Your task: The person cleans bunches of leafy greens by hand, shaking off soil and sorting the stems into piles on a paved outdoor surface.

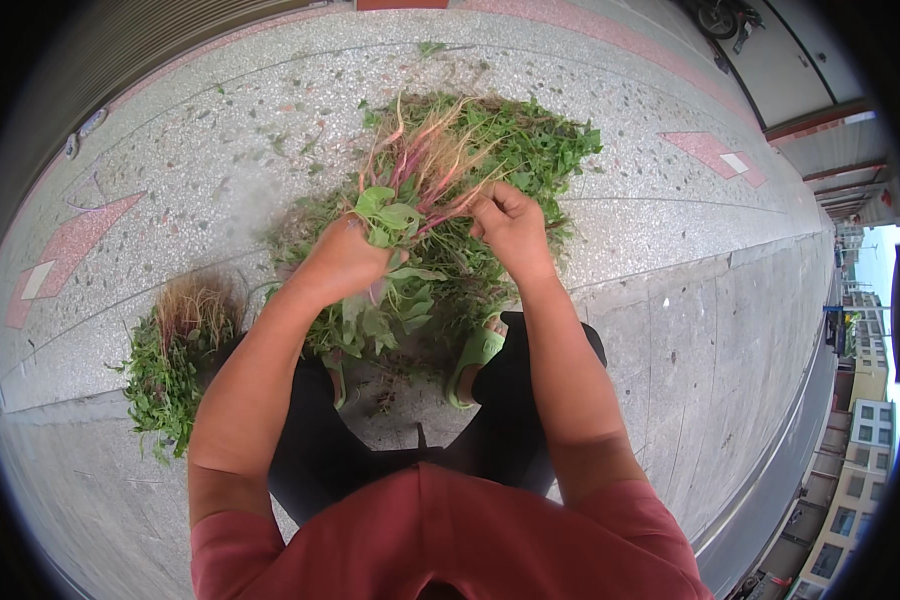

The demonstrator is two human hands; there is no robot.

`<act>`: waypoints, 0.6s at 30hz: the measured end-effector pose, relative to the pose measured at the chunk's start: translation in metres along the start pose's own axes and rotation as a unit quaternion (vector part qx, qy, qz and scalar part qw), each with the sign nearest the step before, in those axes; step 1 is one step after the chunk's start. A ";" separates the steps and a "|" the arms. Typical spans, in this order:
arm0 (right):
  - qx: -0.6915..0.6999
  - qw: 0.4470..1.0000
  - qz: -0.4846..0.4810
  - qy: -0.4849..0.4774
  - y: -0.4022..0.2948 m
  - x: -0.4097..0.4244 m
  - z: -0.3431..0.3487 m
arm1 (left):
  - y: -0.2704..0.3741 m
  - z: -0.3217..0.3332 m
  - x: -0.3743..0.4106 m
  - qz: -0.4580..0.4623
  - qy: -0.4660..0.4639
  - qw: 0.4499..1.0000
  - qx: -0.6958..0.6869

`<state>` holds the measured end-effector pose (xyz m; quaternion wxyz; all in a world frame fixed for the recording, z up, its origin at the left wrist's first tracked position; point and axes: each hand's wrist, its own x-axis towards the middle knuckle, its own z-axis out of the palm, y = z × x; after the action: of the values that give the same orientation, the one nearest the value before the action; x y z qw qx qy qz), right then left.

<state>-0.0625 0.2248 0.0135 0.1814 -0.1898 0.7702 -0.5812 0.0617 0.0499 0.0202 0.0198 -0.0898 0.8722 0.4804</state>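
Observation:
My left hand (352, 259) is closed around a bunch of leafy plants (386, 212). Their pinkish stems and long pale roots (431, 154) fan out away from me, while green leaves hang below the fist toward my feet. At the right side of the bunch, my right hand (511, 225) pinches a root or thin stem between thumb and fingers. The exact strand is hard to make out. Under and beyond both hands spreads a loose heap of green plants (540, 142) on the speckled floor.
A smaller pile of rooted greens (169, 367) lies left of my left arm. Green sandals (474, 358) are on my feet, close to the heap. Scattered leaf bits (307, 142) dot the terrazzo floor (217, 172). Grey concrete paving (682, 322) runs along the right toward a road (765, 465).

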 end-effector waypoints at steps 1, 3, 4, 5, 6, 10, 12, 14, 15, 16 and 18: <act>0.004 0.999 -0.026 0.029 0.006 0.001 -0.001 | 0.001 0.000 0.001 0.019 0.001 1.000 0.007; 0.045 0.993 -0.030 0.101 0.010 0.010 -0.016 | 0.005 -0.005 -0.006 -0.020 -0.016 0.999 -0.027; 0.082 0.986 -0.009 0.145 0.008 0.017 -0.033 | 0.006 -0.008 -0.009 -0.039 -0.025 0.998 -0.044; 0.109 0.981 0.001 0.160 0.008 0.018 -0.043 | 0.006 -0.011 -0.012 -0.047 -0.023 0.998 -0.018; 0.139 0.975 0.011 0.175 0.003 0.017 -0.051 | 0.005 -0.015 -0.015 -0.056 -0.020 0.998 0.011; 0.143 0.984 -0.022 0.109 -0.002 0.005 -0.036 | -0.022 -0.013 -0.009 -0.042 0.022 0.995 0.084; 0.113 0.991 -0.039 0.064 -0.009 -0.005 -0.018 | -0.019 -0.006 -0.007 -0.075 0.035 0.992 0.092; 0.131 0.991 -0.017 0.027 -0.018 -0.010 0.001 | -0.012 0.000 -0.005 -0.087 0.050 0.988 0.121; 0.139 0.990 -0.007 0.008 -0.020 -0.010 0.007 | -0.009 0.006 -0.004 -0.079 0.058 0.985 0.144; 0.138 0.990 0.008 0.003 -0.020 -0.009 0.010 | -0.009 0.009 -0.003 -0.072 0.065 0.981 0.166; 0.136 0.990 0.038 -0.009 -0.017 -0.005 0.012 | -0.014 0.016 0.000 -0.034 0.085 0.978 0.190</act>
<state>-0.0504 0.2133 0.0267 0.2344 -0.1390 0.6892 -0.6713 0.0631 0.0560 -0.0004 -0.0215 -0.1541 0.9426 0.2955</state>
